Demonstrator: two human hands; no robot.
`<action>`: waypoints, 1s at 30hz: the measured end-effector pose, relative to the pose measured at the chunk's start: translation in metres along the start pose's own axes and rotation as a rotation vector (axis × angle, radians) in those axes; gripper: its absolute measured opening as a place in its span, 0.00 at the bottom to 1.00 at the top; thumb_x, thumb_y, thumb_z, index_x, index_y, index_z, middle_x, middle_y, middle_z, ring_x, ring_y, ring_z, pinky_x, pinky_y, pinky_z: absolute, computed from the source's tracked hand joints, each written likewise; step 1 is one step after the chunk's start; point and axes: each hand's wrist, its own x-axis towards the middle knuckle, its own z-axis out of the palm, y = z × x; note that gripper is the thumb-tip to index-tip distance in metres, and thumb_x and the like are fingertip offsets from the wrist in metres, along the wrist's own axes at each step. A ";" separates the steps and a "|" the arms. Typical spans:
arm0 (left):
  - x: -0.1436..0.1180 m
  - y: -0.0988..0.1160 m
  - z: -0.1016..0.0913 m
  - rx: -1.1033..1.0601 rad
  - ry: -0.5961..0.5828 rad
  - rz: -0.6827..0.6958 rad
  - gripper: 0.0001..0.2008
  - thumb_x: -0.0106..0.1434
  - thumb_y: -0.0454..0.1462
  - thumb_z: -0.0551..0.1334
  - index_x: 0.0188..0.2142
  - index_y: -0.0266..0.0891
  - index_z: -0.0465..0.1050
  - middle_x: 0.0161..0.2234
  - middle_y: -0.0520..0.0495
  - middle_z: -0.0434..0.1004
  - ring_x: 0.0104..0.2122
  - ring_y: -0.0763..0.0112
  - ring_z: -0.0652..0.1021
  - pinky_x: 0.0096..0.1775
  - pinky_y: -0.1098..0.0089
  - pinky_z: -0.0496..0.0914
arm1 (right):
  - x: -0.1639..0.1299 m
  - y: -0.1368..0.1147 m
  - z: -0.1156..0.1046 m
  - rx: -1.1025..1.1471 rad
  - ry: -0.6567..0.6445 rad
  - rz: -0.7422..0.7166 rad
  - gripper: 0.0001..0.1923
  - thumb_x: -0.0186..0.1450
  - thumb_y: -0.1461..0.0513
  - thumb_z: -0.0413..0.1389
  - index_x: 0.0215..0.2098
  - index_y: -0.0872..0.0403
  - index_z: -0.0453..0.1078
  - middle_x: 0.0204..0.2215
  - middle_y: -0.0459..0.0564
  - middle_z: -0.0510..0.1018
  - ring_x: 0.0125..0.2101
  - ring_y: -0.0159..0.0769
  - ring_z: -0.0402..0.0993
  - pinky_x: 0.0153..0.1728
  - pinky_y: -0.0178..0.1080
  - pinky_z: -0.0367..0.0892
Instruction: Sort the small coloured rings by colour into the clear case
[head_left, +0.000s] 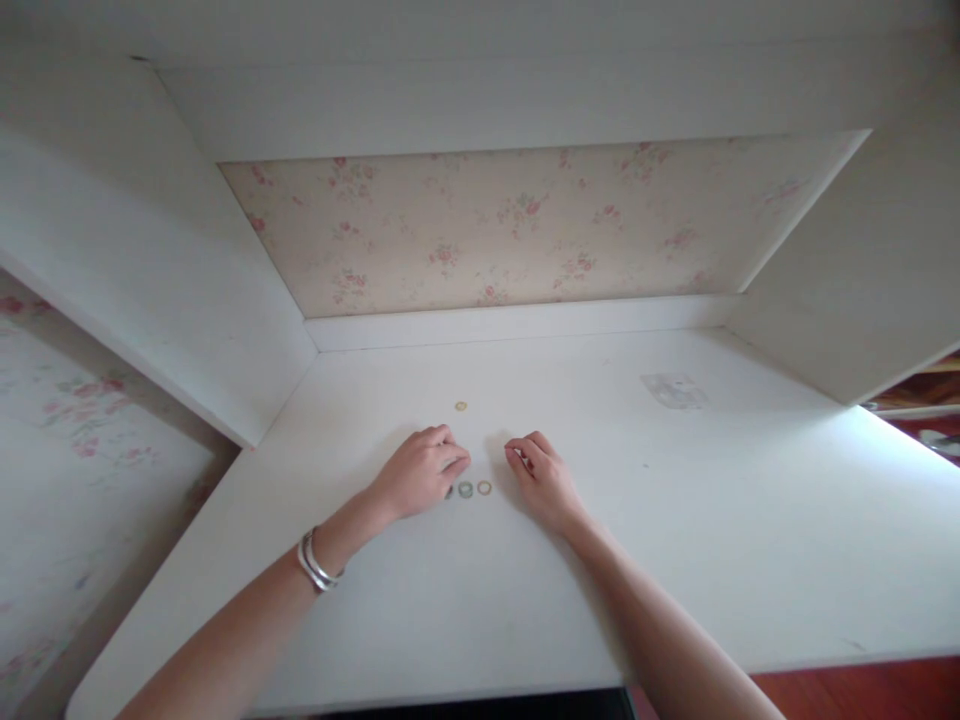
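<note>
1. The left hand [420, 472] rests on the white desk [675, 520], fingers curled down. Its fingertips lie just above a short row of small rings, and whether they pinch anything cannot be told.
2. The row lies between the two hands. A dark ring [449, 492] is partly hidden under the left fingers, a greenish ring [466, 489] lies beside it, and a yellow ring [484, 488] lies to the right.
3. The right hand [541, 478] lies just right of the row, fingers bent loosely inward. It grasps nothing that can be seen and does not touch the yellow ring.
4. Another yellow ring [460, 406] lies alone farther back on the desk.
5. A silver bracelet [316, 562] circles the left wrist.
6. A faint patch [674, 390] far right on the desk is too pale to identify.
7. Both forearms are cut off at the near edge.
</note>
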 end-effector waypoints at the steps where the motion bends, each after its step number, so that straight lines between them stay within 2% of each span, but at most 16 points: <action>1: -0.003 -0.008 -0.004 -0.069 0.063 -0.070 0.14 0.65 0.42 0.52 0.34 0.41 0.76 0.33 0.47 0.72 0.35 0.70 0.72 0.42 0.69 0.65 | 0.000 0.000 0.001 -0.005 -0.006 0.010 0.13 0.67 0.57 0.45 0.38 0.50 0.70 0.34 0.48 0.71 0.30 0.30 0.69 0.32 0.34 0.64; 4: -0.016 -0.036 -0.006 -0.256 0.174 -0.294 0.16 0.64 0.45 0.53 0.36 0.40 0.75 0.33 0.48 0.74 0.34 0.70 0.74 0.39 0.70 0.67 | 0.005 0.001 0.004 -0.046 -0.041 0.030 0.11 0.66 0.58 0.46 0.37 0.50 0.70 0.33 0.47 0.71 0.28 0.29 0.69 0.31 0.33 0.63; 7: -0.032 -0.061 0.002 -0.413 0.222 -0.515 0.16 0.61 0.46 0.55 0.37 0.39 0.75 0.36 0.48 0.77 0.37 0.67 0.75 0.40 0.69 0.67 | 0.020 -0.001 0.011 -0.130 -0.123 -0.008 0.11 0.65 0.59 0.47 0.39 0.49 0.71 0.35 0.47 0.71 0.30 0.30 0.70 0.32 0.33 0.62; 10: -0.044 -0.074 0.012 -0.482 0.252 -0.617 0.17 0.60 0.47 0.56 0.38 0.39 0.75 0.37 0.48 0.78 0.38 0.66 0.76 0.41 0.68 0.67 | 0.044 -0.004 0.023 -0.253 -0.193 -0.062 0.12 0.65 0.59 0.48 0.44 0.48 0.70 0.39 0.49 0.71 0.31 0.32 0.70 0.33 0.35 0.62; 14: -0.049 -0.077 0.018 -0.516 0.264 -0.610 0.17 0.60 0.48 0.56 0.38 0.39 0.75 0.37 0.49 0.78 0.38 0.66 0.76 0.41 0.68 0.67 | 0.081 -0.008 0.040 -0.397 -0.248 -0.101 0.15 0.65 0.60 0.47 0.48 0.46 0.69 0.40 0.50 0.70 0.32 0.34 0.70 0.31 0.35 0.61; 19: -0.051 -0.078 0.017 -0.534 0.259 -0.562 0.16 0.60 0.47 0.55 0.37 0.39 0.75 0.36 0.49 0.78 0.37 0.67 0.76 0.40 0.69 0.67 | 0.108 -0.010 0.056 -0.490 -0.315 -0.110 0.14 0.66 0.59 0.46 0.45 0.45 0.71 0.38 0.49 0.70 0.32 0.33 0.69 0.30 0.34 0.59; 26: -0.051 -0.079 0.014 -0.605 0.241 -0.565 0.16 0.59 0.46 0.56 0.37 0.38 0.76 0.36 0.48 0.79 0.36 0.67 0.76 0.39 0.70 0.67 | 0.108 -0.009 0.057 -0.505 -0.332 -0.136 0.15 0.67 0.58 0.45 0.40 0.49 0.73 0.40 0.49 0.71 0.36 0.32 0.69 0.34 0.33 0.59; 30: -0.051 -0.077 0.012 -0.633 0.237 -0.567 0.16 0.59 0.46 0.56 0.37 0.38 0.76 0.36 0.48 0.79 0.37 0.66 0.76 0.39 0.70 0.67 | 0.099 -0.005 0.055 -0.476 -0.275 -0.159 0.14 0.67 0.58 0.45 0.40 0.47 0.73 0.39 0.47 0.71 0.34 0.31 0.69 0.34 0.33 0.60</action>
